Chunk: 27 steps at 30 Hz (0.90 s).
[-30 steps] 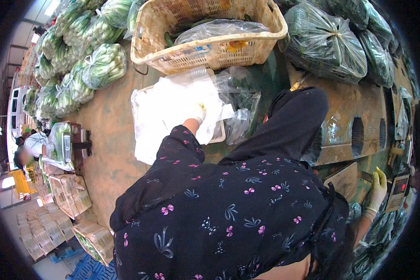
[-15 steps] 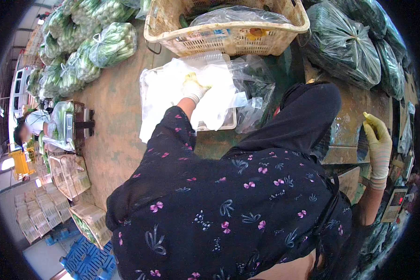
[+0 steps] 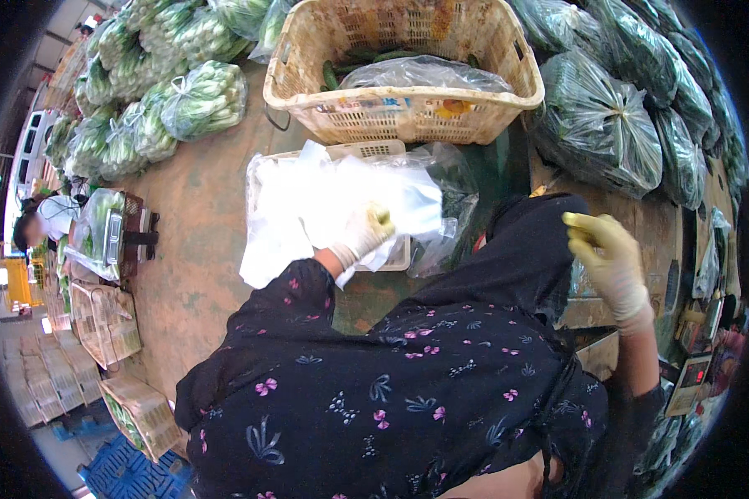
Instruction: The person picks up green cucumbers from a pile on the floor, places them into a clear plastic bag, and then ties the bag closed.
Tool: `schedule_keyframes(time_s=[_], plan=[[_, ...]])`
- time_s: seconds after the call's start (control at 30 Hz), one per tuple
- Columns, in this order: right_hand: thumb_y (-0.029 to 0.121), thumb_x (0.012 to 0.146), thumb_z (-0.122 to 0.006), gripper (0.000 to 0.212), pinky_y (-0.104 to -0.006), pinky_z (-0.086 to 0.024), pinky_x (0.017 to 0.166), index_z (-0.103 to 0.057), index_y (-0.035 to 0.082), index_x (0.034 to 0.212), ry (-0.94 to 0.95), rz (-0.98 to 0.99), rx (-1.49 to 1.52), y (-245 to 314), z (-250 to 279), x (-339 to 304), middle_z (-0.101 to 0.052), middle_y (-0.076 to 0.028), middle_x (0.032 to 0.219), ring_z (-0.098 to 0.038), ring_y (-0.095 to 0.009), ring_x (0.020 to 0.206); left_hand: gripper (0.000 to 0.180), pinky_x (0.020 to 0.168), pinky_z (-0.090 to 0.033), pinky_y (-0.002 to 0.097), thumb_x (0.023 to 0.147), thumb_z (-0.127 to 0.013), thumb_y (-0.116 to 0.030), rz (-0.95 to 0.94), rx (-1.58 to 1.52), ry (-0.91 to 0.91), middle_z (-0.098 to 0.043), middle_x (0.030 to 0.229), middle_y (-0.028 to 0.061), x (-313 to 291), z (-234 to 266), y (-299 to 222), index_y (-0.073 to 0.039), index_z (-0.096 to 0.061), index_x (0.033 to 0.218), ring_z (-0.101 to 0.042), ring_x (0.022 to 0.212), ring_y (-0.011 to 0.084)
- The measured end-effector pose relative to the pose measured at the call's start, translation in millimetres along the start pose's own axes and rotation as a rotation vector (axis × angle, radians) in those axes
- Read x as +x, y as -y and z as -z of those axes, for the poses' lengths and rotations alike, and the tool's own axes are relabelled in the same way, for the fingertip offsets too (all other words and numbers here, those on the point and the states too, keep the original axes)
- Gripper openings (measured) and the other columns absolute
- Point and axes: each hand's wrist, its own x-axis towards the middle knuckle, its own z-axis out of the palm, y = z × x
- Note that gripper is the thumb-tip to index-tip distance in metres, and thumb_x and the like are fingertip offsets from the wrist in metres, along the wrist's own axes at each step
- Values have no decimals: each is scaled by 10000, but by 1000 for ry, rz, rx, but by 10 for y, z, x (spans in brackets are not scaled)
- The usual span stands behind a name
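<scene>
My left hand, in a pale glove with yellowish fingertips, is closed over a pile of white plastic bags. Its fingers pinch at the bag film, though glare washes out the detail. The bags lie in and over a shallow white crate. Beside them, a clear plastic bag with dark contents rests against the crate's right side. My right hand, gloved the same way, hangs in the air right of my knee, its fingers bent and apart with nothing in them.
Beyond the bags stands a large dirty cream crate holding cucumbers and plastic film. Bagged green vegetables are heaped at far left, dark-green filled bags at far right. A person works by a scale at left.
My left hand has shifted right across the white bags and its fingers have curled in. My right hand has swung inward, to the left, with fingers more bent. The view has tilted slightly.
</scene>
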Motion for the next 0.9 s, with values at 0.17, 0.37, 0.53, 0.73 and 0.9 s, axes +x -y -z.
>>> schedule_keyframes(time_s=[0.17, 0.37, 0.53, 0.73, 0.9], plan=[[188, 658, -723, 584, -386, -390, 906, -498, 71, 1183, 179, 488, -40, 394, -732, 379, -565, -119, 1095, -517, -293, 1042, 130, 588, -425, 317, 716, -566, -127, -127, -252, 93, -506, 691, 94, -458, 43, -332, 0, -543, 736, -499, 631, 183], [321, 637, -735, 807, -416, -345, 957, -360, 50, 1298, 313, 525, -105, 488, -1458, 412, -503, -156, 1185, -467, -305, 1111, 108, 581, -436, 267, 789, -590, -129, 136, -617, 79, -514, 642, 40, -652, 512, -810, -25, -579, 765, -501, 604, 111], [170, 774, -563, 139, -402, -469, 710, -650, 94, 852, 404, 436, 109, 489, -1477, 480, -633, -128, 804, -597, -311, 792, 470, 912, -423, 319, 755, -685, -228, -210, -401, 135, -507, 1082, 97, -582, 367, -408, -10, -489, 1123, -500, 1021, 188], [183, 788, -566, 202, -364, -476, 750, -660, 65, 922, 481, 291, 106, 424, -1456, 433, -636, -143, 858, -603, -306, 819, 512, 813, -474, 365, 699, -644, -280, 19, 343, 331, -574, 1072, 185, -477, -253, -10, -67, -512, 1145, -583, 912, 333], [191, 806, -583, 227, -339, -476, 779, -646, 61, 982, 489, 195, 220, 315, -1334, 310, -641, -136, 932, -610, -281, 871, 227, 727, -484, 406, 730, -578, -244, 188, 362, 416, -649, 868, 128, -393, -660, 573, -124, -656, 907, -621, 799, 325]])
